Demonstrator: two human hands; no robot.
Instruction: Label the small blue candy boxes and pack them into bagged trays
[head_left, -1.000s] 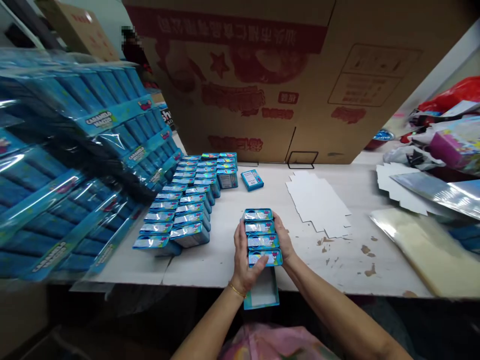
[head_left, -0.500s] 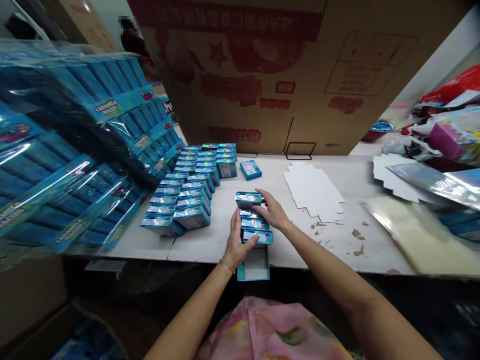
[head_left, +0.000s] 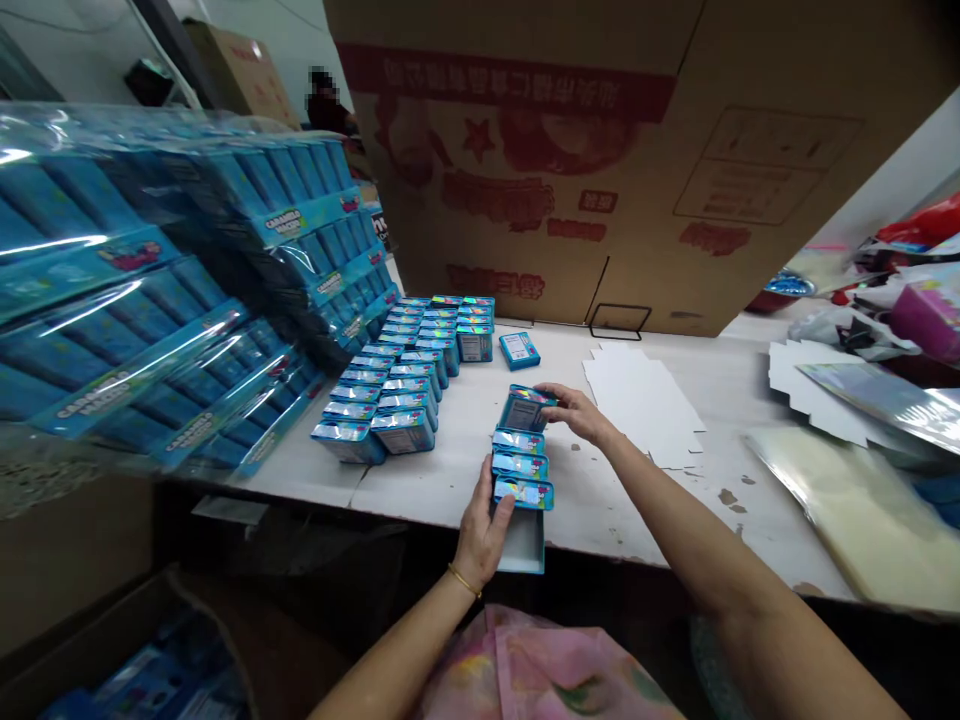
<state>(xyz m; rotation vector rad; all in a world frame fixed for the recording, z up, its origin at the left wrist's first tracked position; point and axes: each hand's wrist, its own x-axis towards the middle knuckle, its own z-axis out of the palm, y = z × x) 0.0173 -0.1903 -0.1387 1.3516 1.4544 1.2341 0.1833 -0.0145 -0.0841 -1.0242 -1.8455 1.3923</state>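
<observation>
My left hand (head_left: 484,535) is at the near table edge, its fingers pressed against a short row of small blue tins (head_left: 520,465) lying on edge. Below that row is an open blue box tray (head_left: 521,545), partly hidden by the tins and my hand. My right hand (head_left: 574,412) reaches in from the right, its fingertips on a tilted blue tin (head_left: 525,408) at the far end of the row. That tin leans apart from the others.
Several rows of blue tins (head_left: 397,395) stand left of my hands, and shrink-wrapped blue packs (head_left: 165,290) are stacked further left. A large cardboard carton (head_left: 540,170) stands behind the white table (head_left: 600,515). Flat white card blanks (head_left: 641,405) and plastic sheets lie right.
My right hand has moved the far tin away from the row and tilted it. The four tins no longer form one tight stack, and the view has shifted slightly.
</observation>
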